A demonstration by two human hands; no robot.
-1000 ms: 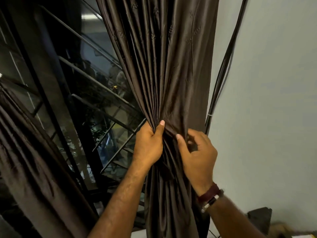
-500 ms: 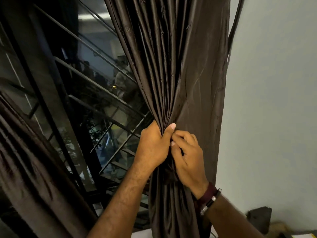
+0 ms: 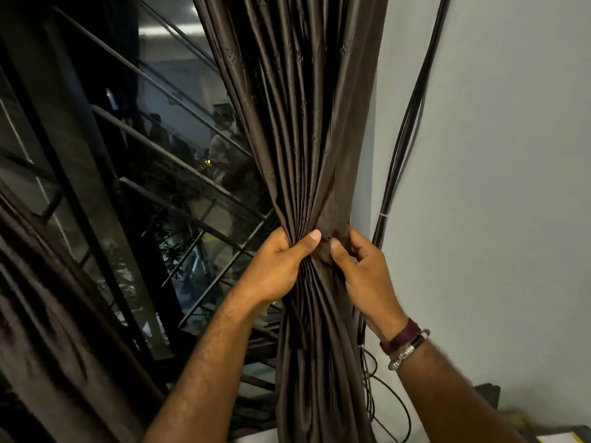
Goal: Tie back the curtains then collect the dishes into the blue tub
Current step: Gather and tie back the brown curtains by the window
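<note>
A dark brown curtain (image 3: pixel 297 123) hangs in front of me, gathered into a narrow bunch at its waist. My left hand (image 3: pixel 278 266) grips that bunch from the left, thumb across the front folds. My right hand (image 3: pixel 361 270) holds it from the right side, fingers curled into the fabric; a maroon band and a bracelet sit on that wrist. A second brown curtain (image 3: pixel 48 314) hangs loose at the left edge. No tie-back, dishes or blue tub are in view.
Behind the curtains is a dark window (image 3: pixel 144 187) with a black metal grille. Black cables (image 3: pixel 406 139) run down the pale wall (image 3: pixel 511 187) just right of the curtain and coil near the floor. A dark object (image 3: pixel 489 394) stands at lower right.
The curtain is bunched tighter and pulled clear of the cables. My right hand has shifted from the front of the folds to the right side; my left hand keeps its grip.
</note>
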